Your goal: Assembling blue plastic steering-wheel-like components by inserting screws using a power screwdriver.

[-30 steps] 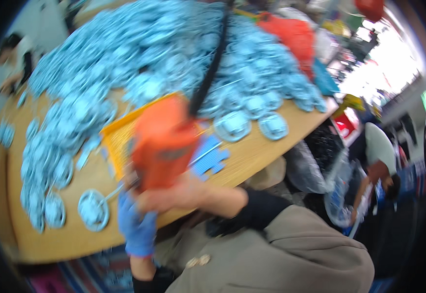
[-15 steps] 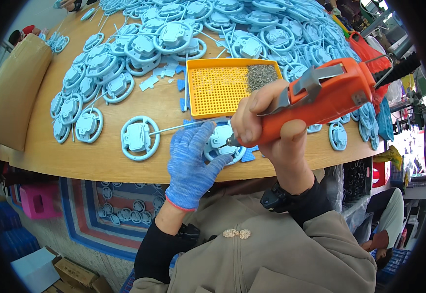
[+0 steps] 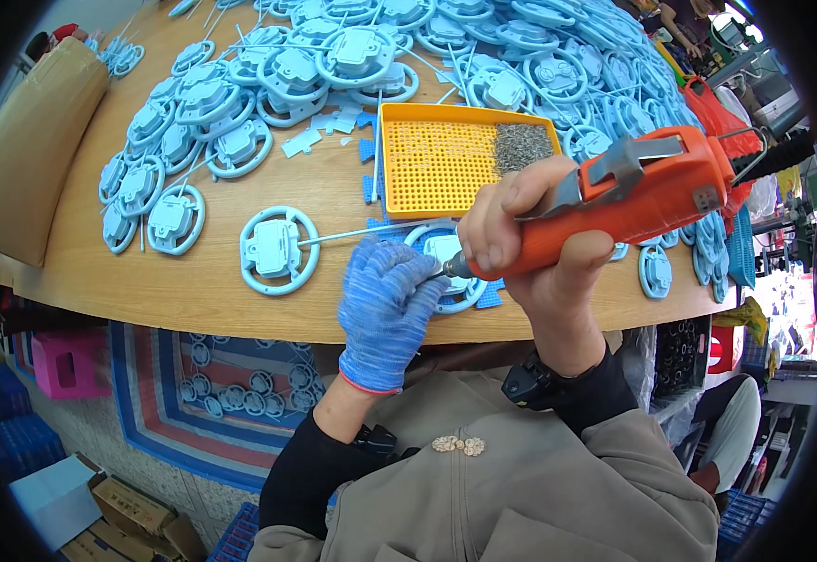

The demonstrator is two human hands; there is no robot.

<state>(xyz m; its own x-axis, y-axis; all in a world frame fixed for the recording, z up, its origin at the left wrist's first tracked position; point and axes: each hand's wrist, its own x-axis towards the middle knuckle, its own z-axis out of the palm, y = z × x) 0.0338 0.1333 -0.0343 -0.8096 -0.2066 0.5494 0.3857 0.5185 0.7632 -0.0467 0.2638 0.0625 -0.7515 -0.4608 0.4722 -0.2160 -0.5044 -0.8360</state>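
My right hand (image 3: 563, 281) grips an orange electric screwdriver (image 3: 629, 201) with a metal clip on its side, its tip pointing down and left. Under the tip lies a light-blue toy steering wheel (image 3: 443, 247), partly covered by both hands. In a blue knitted glove, my left hand (image 3: 385, 309) has thumb and fingers drawn together beside the screwdriver's tip; anything pinched there is hidden. A second toy steering wheel (image 3: 274, 249) with a thin rod rests left of that hand. Beyond my hands stands a yellow tray (image 3: 388, 159) with a grid of holes and a pile of small screws (image 3: 523, 146).
Many more light-blue wheels (image 3: 357, 54) are heaped across the far side of the wooden table (image 3: 184, 300). Flat light-blue pieces (image 3: 302, 142) lie left of the tray. A cardboard sheet (image 3: 38, 140) leans at the left edge, and a red bag (image 3: 708, 108) sits at the far right.
My left hand's fingers have drawn from spread over the wheel to together at the screwdriver's tip. The screwdriver has shifted slightly right in the picture, as have the tray and wheels.
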